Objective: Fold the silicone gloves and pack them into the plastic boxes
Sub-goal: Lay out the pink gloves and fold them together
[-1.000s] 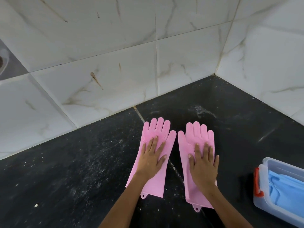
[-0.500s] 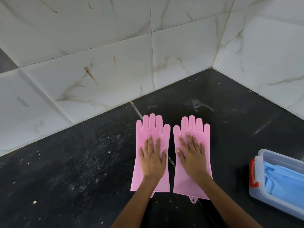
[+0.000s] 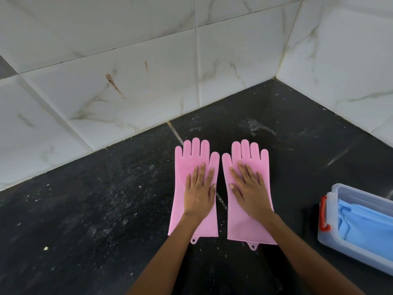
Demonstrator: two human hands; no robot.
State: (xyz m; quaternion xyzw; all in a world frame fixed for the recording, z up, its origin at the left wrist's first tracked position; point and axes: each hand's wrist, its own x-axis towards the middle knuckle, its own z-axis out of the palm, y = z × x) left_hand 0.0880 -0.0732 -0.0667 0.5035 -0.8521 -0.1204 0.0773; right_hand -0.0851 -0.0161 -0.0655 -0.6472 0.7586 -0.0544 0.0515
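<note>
Two pink silicone gloves lie flat side by side on the black counter, fingers pointing toward the wall. My left hand rests palm down, fingers spread, on the left pink glove. On the right pink glove my right hand presses flat the same way. Neither hand grips anything. A clear plastic box with a red latch stands at the right edge, holding folded blue gloves.
The black stone counter is dusty, with white specks and a small crumb at the left. White marbled wall tiles enclose it at the back and right, meeting in a corner.
The two gloves were angled apart; both hands have straightened them so they now lie parallel and upright, closer together. The view has shifted slightly.
</note>
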